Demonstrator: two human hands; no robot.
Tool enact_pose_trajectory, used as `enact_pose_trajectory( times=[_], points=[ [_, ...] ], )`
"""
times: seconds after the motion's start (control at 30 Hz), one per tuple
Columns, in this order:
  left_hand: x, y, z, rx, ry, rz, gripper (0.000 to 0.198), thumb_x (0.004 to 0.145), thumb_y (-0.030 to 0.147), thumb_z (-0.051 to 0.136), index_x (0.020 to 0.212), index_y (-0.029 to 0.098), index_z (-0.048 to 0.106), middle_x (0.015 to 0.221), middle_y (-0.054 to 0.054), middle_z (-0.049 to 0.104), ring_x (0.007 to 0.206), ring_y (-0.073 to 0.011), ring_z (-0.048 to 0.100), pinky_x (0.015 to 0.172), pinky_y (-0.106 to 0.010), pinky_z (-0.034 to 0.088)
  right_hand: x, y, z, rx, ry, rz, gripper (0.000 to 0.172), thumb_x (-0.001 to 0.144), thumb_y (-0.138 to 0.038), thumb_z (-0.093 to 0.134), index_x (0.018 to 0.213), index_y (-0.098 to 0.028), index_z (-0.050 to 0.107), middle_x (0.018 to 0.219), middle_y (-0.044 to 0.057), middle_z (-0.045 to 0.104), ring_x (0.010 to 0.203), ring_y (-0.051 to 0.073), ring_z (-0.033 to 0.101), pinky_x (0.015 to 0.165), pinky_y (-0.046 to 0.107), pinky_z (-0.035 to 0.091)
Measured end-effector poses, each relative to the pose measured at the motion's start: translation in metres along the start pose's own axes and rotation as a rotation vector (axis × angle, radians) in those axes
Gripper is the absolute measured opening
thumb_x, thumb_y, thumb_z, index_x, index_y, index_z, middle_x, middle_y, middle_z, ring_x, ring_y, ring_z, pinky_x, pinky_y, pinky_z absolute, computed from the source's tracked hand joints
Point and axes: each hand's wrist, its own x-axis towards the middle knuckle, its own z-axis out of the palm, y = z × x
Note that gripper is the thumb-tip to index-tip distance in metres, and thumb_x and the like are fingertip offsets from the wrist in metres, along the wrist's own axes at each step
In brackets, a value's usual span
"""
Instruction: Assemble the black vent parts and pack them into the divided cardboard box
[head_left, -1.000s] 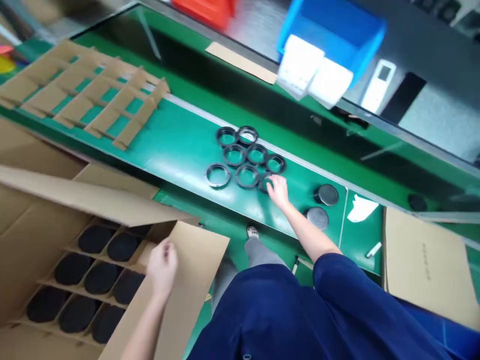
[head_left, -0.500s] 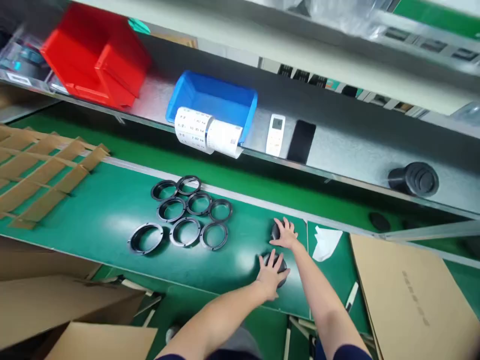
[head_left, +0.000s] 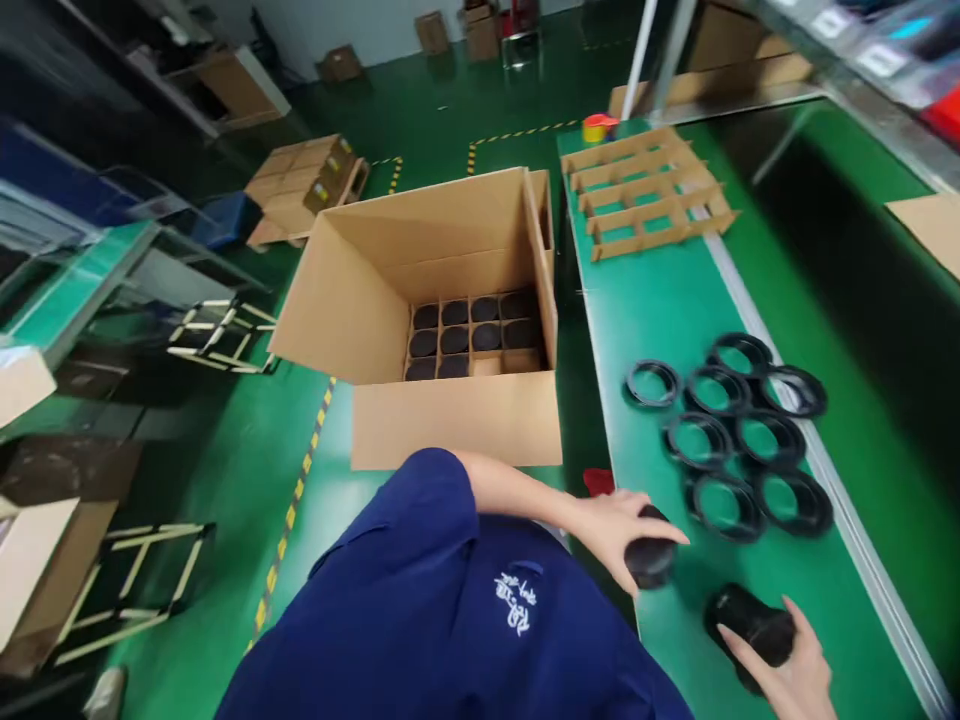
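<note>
My left hand (head_left: 611, 530) is wrapped round a black cylindrical part (head_left: 651, 562) at the near edge of the green table (head_left: 622, 330). Farther along the table, my right hand (head_left: 799, 665) grips a second black cylindrical part (head_left: 739, 615), which looks tilted. Several black rings (head_left: 697, 440) lie grouped on the table beyond both hands. To the left, an open cardboard box (head_left: 457, 425) has cells holding several black round parts (head_left: 454, 340). At least one cell (head_left: 486, 366) in its near row shows bare cardboard.
A cardboard divider grid (head_left: 645, 195) rests at the table's far end, near a red and yellow tape roll (head_left: 598, 127). Stacked cartons (head_left: 300, 180) stand on the floor behind the box. Stool frames (head_left: 221, 335) are at left. A shelf (head_left: 862, 110) overhangs the upper right.
The view has swung left, bringing the open box into sight. Both hands, earlier spread over the black parts on the table, now grip them, and the left one has come to the table edge.
</note>
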Motion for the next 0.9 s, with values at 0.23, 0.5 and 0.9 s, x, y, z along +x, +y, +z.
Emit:
enact_pose_trajectory(
  times=[0.23, 0.5, 0.9],
  points=[
    [-0.178, -0.112, -0.157, 0.014, 0.719, -0.470, 0.109, 0.068, 0.051, 0.085, 0.162, 0.036, 0.032, 0.158, -0.015, 0.028, 0.146, -0.0405, 0.034, 0.119, -0.057, 0.035, 0.036, -0.351, 0.079, 0.163, -0.505, -0.778, 0.104, 0.077, -0.052, 0.075, 0.162, -0.032, 0.019, 0.162, 0.014, 0.031, 0.150, 0.037, 0.037, 0.119, 0.059, 0.041],
    [-0.191, -0.307, -0.216, 0.219, 0.451, -0.857, 0.113, 0.064, 0.045, 0.093, 0.161, 0.037, 0.035, 0.168, -0.021, 0.015, 0.151, -0.0526, 0.018, 0.113, -0.072, 0.029, 0.163, -0.532, 0.292, -0.557, -0.459, -0.721, 0.112, 0.062, -0.032, 0.088, 0.159, -0.029, 0.033, 0.161, 0.018, 0.023, 0.145, 0.048, 0.031, 0.117, 0.062, 0.031],
    [-0.162, -0.404, -0.151, 0.226, 0.301, -0.587, 0.075, 0.094, 0.050, 0.065, 0.161, 0.027, 0.039, 0.175, -0.016, 0.010, 0.161, -0.0379, 0.004, 0.126, -0.065, 0.005, 0.221, -0.471, 0.392, -0.900, -0.832, -0.677, 0.100, 0.092, -0.057, 0.062, 0.169, -0.025, 0.007, 0.174, 0.012, -0.014, 0.159, 0.043, -0.011, 0.126, 0.063, 0.006]
  ],
)
